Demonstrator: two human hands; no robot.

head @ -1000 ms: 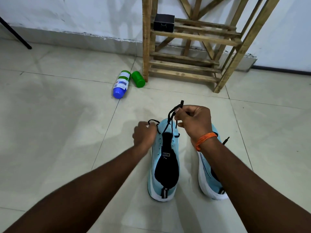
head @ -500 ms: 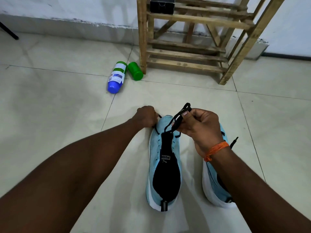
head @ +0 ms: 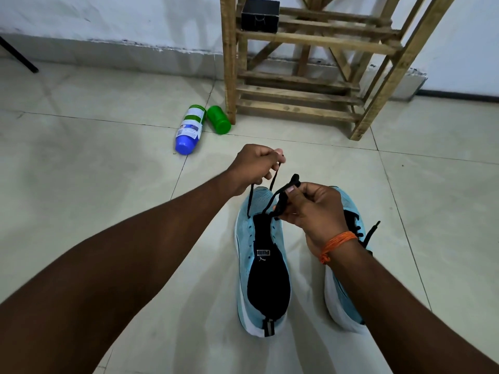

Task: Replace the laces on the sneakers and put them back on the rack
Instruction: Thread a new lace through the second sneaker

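The left hand (head: 255, 164) pinched one end of the black lace (head: 250, 201), the right hand (head: 310, 209) the other, above the blue sneaker (head: 244, 238) on the floor, rack (head: 229, 63) at twelve o'clock; an uneven tug risked unthreading it.

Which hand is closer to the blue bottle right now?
Left. The left hand, pinching the lace, is just right of the bottle; the right hand holds lace farther right, above the sneaker.

Left hand (head: 253, 166), right hand (head: 313, 211) pinching black lace (head: 294, 180) above blue sneaker (head: 244, 238), second sneaker (head: 344, 298) seemingly laced
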